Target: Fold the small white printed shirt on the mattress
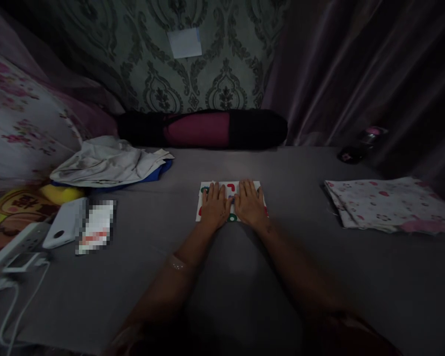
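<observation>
A white sheet with red, green and blue printed shapes lies flat on the grey bed sheet. My left hand rests palm down on its left half, fingers stretched toward the far edge. On the right half lies my right hand, also flat with straight fingers. The two thumbs come close together near the middle of the sheet. Both hands hide much of the print, so what it shows in full I cannot tell.
A black and maroon roll lies along the wall. Folded cloths sit at left, above a power bank and a power strip with white cables. At right is a folded patterned cloth, with small dark items behind it.
</observation>
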Demonstrator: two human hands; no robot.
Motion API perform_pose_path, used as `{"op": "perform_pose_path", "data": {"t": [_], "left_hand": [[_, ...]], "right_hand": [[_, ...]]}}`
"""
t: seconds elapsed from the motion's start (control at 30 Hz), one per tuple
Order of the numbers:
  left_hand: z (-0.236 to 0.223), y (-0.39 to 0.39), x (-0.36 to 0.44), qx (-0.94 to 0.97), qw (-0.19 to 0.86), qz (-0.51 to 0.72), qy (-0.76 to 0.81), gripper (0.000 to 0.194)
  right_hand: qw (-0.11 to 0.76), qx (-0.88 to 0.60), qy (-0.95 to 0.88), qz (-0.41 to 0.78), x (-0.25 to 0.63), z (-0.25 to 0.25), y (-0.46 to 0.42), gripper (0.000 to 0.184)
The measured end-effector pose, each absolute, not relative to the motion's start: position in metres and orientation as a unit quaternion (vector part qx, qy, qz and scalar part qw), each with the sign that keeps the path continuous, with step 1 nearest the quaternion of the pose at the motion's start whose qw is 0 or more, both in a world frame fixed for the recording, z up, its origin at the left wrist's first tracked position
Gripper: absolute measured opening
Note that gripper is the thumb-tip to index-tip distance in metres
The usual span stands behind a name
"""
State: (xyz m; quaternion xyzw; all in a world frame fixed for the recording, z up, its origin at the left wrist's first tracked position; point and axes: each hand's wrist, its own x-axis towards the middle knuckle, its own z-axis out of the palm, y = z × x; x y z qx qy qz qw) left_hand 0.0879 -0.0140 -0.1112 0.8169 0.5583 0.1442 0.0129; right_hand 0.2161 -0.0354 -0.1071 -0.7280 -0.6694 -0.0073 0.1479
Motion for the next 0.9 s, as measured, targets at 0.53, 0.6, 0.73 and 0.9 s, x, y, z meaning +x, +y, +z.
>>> {"op": "perform_pose_path", "data": {"t": [0.53,0.6,0.73,0.9], "left_hand": [[-0.108,-0.003,0.079,0.807,0.036,0.108,0.580,0.062],[-0.107,0.002,0.073,0.788,0.043,0.105,0.605,0.063],[-0.110,0.009,0.065,0.776,0.075,0.082,0.620,0.066],[-0.113,0.009,0.065,0.778,0.081,0.088,0.617,0.066]], "right_hand": [[0.116,-0.759,-0.640,0.034,0.230,-0.106,-0.029,0.059],[0.118,-0.776,-0.619,0.031,0.236,-0.108,-0.026,0.061],[0.103,-0.787,-0.607,0.048,0.243,-0.115,-0.022,0.063],[0.095,-0.787,-0.607,0.053,0.246,-0.117,-0.021,0.064]]}}
